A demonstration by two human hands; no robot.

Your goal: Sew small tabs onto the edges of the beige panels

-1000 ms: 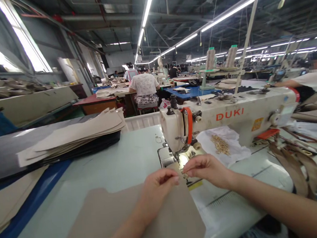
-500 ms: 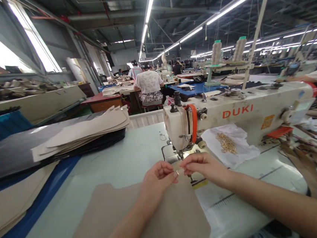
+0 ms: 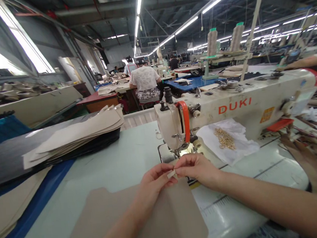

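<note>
Just in front of the sewing machine needle area, my left hand (image 3: pixel 154 181) and my right hand (image 3: pixel 198 169) meet at the fingertips. Between them shows a short beige strip (image 3: pixel 171 175) with a small gold-coloured metal ring (image 3: pixel 175 174) around or against it; the fingers partly hide both. My left thumb and fingers are closed at the ring. My right fingers pinch at the strip's right end. Under both hands lies a large flat beige panel (image 3: pixel 159 220). The white sewing machine (image 3: pixel 208 110) stands directly behind, its needle partly hidden.
Many gold-coloured rings (image 3: pixel 224 139) lie on a white sheet (image 3: pixel 242 154) beside the machine. Stacked beige panels (image 3: pixel 78 134) rest at left. Brown straps (image 3: pixel 308 164) hang at right. Thread cones (image 3: pixel 212 42) stand behind the machine. A person (image 3: pixel 145 79) sits farther ahead.
My right hand has moved left to meet my left hand. A beige strip now shows at the ring between the fingertips. The view has shifted slightly.
</note>
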